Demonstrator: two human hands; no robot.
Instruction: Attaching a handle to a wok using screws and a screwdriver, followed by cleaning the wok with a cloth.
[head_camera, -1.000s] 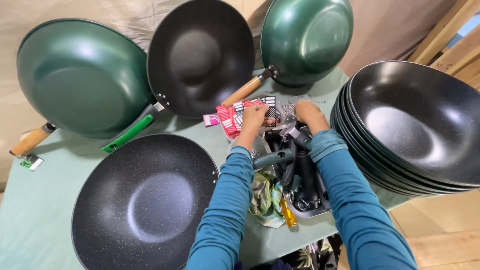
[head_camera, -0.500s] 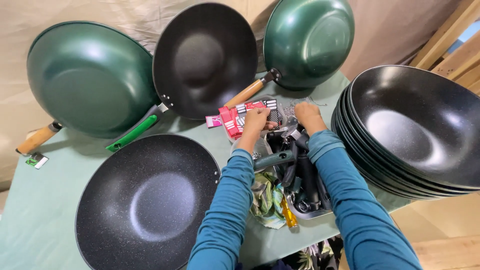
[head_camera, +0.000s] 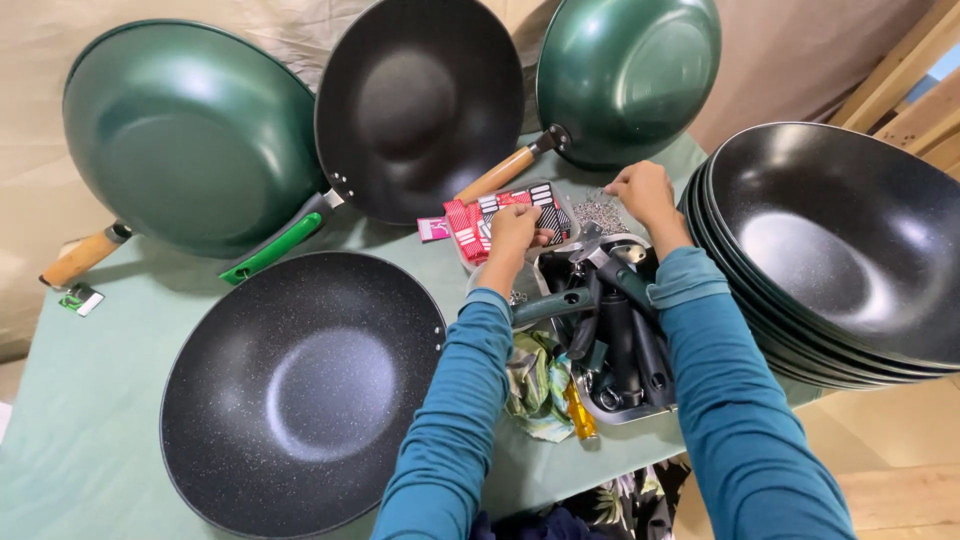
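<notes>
My left hand (head_camera: 514, 232) rests with curled fingers on a clear bag of red and striped paper tags (head_camera: 500, 212). My right hand (head_camera: 641, 192) pinches at a small pile of silver screws (head_camera: 597, 213) just left of it. Both hands reach over a tray (head_camera: 620, 412) holding several dark pan handles (head_camera: 622, 330). Whether either hand grips anything is unclear. Both arms wear blue sleeves.
A speckled black wok (head_camera: 300, 385) lies on the green table (head_camera: 90, 420). Three woks lean against the back cloth: green (head_camera: 190, 135), black (head_camera: 425, 100), green (head_camera: 630, 75). A stack of black woks (head_camera: 840, 250) stands at right. A patterned cloth (head_camera: 540, 385) lies beside the tray.
The view has shifted slightly. My right hand has moved a little away from my left, toward the screws. The left hand stays on the bag of tags.
</notes>
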